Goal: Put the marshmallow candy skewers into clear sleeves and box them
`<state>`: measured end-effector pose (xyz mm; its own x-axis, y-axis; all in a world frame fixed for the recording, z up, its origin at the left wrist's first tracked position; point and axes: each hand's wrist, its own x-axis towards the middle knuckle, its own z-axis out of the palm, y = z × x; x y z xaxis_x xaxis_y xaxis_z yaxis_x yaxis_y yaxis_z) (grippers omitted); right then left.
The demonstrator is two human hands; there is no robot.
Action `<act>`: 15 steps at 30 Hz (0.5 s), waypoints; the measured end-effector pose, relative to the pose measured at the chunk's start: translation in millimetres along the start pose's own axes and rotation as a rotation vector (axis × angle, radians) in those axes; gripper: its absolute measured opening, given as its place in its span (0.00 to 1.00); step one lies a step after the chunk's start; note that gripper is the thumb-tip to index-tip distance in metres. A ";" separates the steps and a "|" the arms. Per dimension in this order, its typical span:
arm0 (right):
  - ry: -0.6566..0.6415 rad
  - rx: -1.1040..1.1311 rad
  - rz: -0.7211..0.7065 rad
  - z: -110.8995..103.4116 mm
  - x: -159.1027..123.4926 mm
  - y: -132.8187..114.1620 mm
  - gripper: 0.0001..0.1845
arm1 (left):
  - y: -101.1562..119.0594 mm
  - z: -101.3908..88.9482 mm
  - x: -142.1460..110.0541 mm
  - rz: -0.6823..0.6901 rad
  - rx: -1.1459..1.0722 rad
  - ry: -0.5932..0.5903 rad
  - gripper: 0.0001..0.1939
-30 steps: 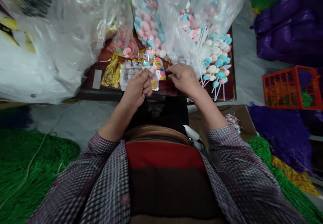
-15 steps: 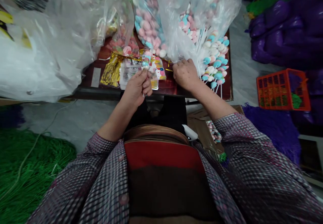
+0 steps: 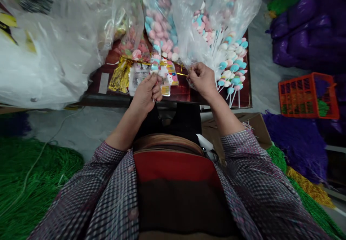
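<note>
My left hand [image 3: 148,91] is closed round the lower end of a marshmallow skewer [image 3: 155,57] in a clear wrapper, its pink, white and blue pieces pointing up. My right hand [image 3: 202,79] pinches thumb and fingers together over the table, with a small glint of a gold twist tie [image 3: 190,69] at the fingertips. More gold ties [image 3: 181,74] lie just left of those fingers. Beneath the skewer are printed plastic packets [image 3: 137,77], beside a bundle of gold strips [image 3: 120,77]. Unwrapped marshmallow skewers [image 3: 232,66] are heaped right of my right hand.
Clear bags of marshmallows [image 3: 159,27] and red candy [image 3: 135,47] line the back of the dark table [image 3: 101,97]. A large white plastic bag [image 3: 48,70] covers the left side. An orange crate [image 3: 308,95], purple bundles and green strands lie on the floor.
My right hand has lifted slightly and turned, its fingertips now pinched in view. The wrapped skewer in my left hand stands a little more upright. The view has shifted slightly.
</note>
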<state>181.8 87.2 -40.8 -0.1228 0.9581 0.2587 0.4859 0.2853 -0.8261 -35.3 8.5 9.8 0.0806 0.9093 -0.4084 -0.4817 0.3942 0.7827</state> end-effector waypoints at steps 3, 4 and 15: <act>-0.044 0.219 0.105 -2.8 -0.9 -12.9 0.27 | -1.6 2.3 -0.5 -0.016 0.013 -0.018 0.16; -0.055 0.276 0.138 -3.2 -3.0 -20.8 0.27 | -3.1 3.9 -0.6 -0.021 0.015 -0.034 0.16; -0.078 -0.043 -0.108 21.0 -40.9 -85.7 0.09 | -12.7 21.7 -3.1 -0.036 0.134 -0.051 0.13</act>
<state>127.0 24.1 8.9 -0.2428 0.9213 0.3039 0.5028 0.3874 -0.7727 -10.5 3.6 11.4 0.1417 0.8987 -0.4151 -0.3575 0.4374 0.8251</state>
